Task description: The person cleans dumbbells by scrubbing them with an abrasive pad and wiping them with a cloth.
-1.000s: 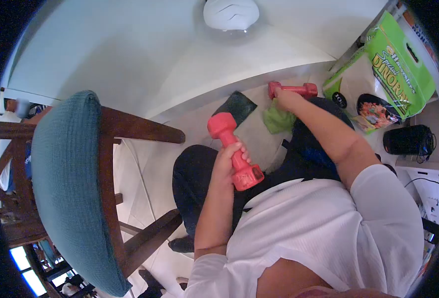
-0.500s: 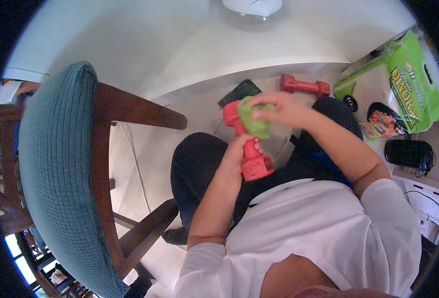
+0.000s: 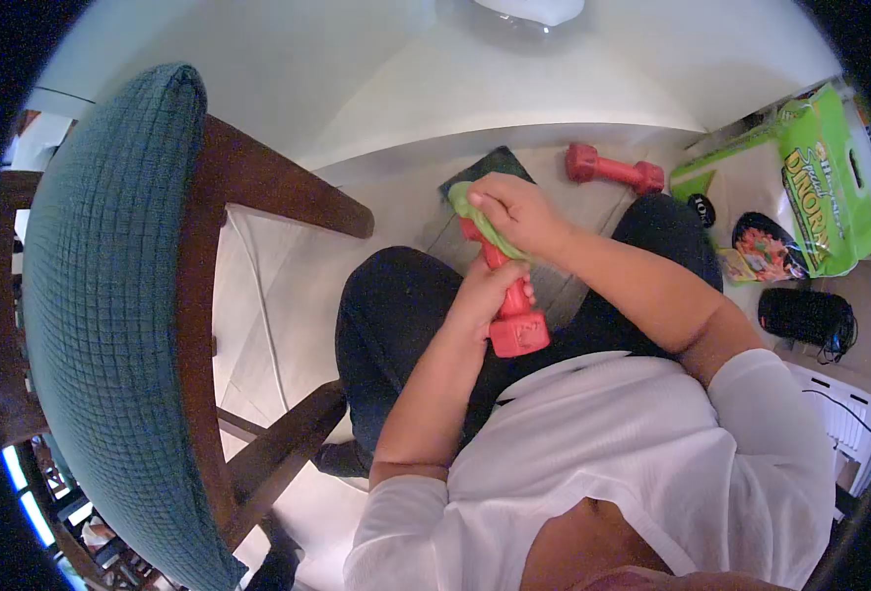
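Note:
My left hand [image 3: 490,294] wraps round the handle of a red dumbbell [image 3: 520,335], tilted above my lap. The near head shows dark scuffs on its end. My right hand [image 3: 522,214] presses a green cloth [image 3: 482,219] over the far head, so most of that head is hidden. Beyond my knees a second red dumbbell [image 3: 613,169] lies on the floor by the white wall base. A dark green flat pad or cloth [image 3: 501,169] rests on the floor just behind my right hand.
On the left stands a chair with a teal padded cover [image 3: 110,315] and dark wooden legs [image 3: 288,187]. A white cable [image 3: 262,305] runs along the floor. At right are a green-and-white rice bag [image 3: 820,187], a black corded device [image 3: 806,317] and a white unit [image 3: 844,409].
My right hand has moved left and closed over the dumbbell's far head with the green cloth. My left hand still grips the handle. The camera view has shifted slightly.

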